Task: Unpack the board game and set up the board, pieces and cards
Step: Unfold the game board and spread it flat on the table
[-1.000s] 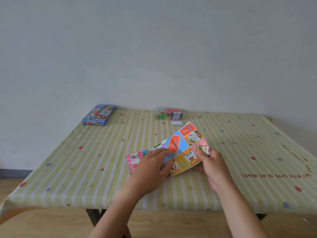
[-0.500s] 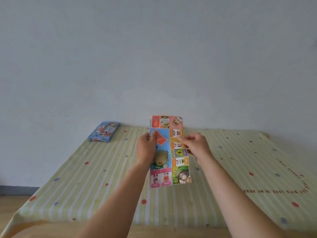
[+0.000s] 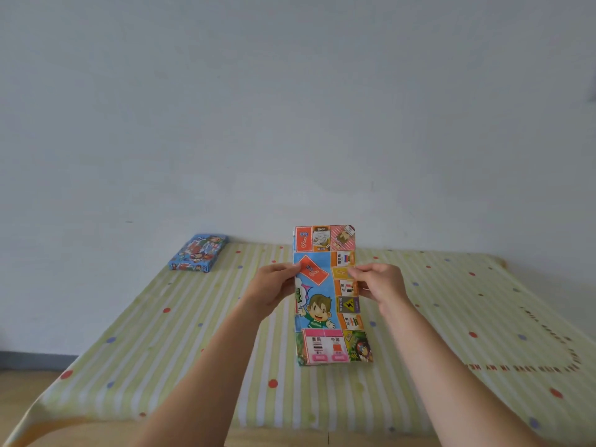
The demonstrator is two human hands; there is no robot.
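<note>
i hold the folded board [image 3: 325,295] upright, long axis vertical, left hand [image 3: 274,287] and right hand [image 3: 377,282] pinching opposite edges, ready to unfold sideways

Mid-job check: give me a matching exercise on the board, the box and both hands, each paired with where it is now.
1 board
2 box
3 left hand
4 right hand

A gripping the board's right edge
B lying far left on the table
C held up, folded
D gripping the board's left edge

Pairs: 1-C, 2-B, 3-D, 4-A
</note>
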